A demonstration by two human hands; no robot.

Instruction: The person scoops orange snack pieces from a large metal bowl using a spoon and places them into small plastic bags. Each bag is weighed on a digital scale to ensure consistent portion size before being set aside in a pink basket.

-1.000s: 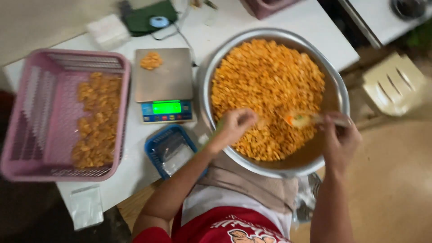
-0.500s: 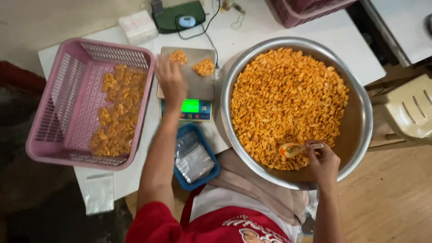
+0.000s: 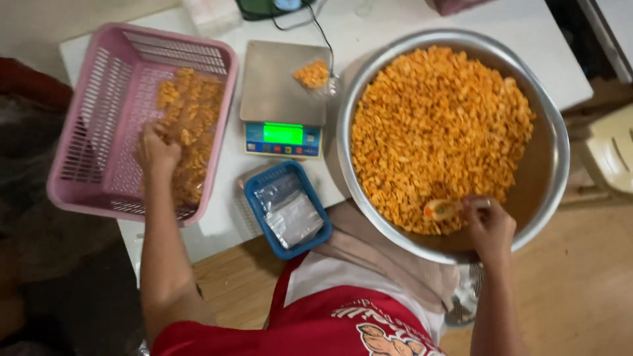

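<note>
Reaching into the pink basket (image 3: 79, 165), the left hand (image 3: 155, 150) rests on the heap of packed orange snack bags (image 3: 188, 125); its fingers are curled down among them, and whether they close on a bag or lie loose cannot be told from this angle. The right hand (image 3: 489, 227) is closed around the handle of a small scoop (image 3: 443, 209), whose bowl lies loaded at the near edge of the orange snacks (image 3: 438, 132) in the big metal bowl (image 3: 550, 191). 1 small clear bag of snacks (image 3: 312, 74) sits on the plate of the digital scale (image 3: 280, 92), whose display glows green, between basket and bowl. Judged from this, the packing looks only partly along: the basket holds 1 loose pile covering its middle, while the bowl is still nearly full, so most of the portioning seems left. A blue tray (image 3: 256, 198) just in front of the scale holds a stack of empty clear bags (image 3: 290, 214). All of it stands on a white table (image 3: 395, 26), with a dark device and cable at the far edge. Nothing stands between the hands and their things, though the bowl's rim overhangs the table edge close to the person's body.
</note>
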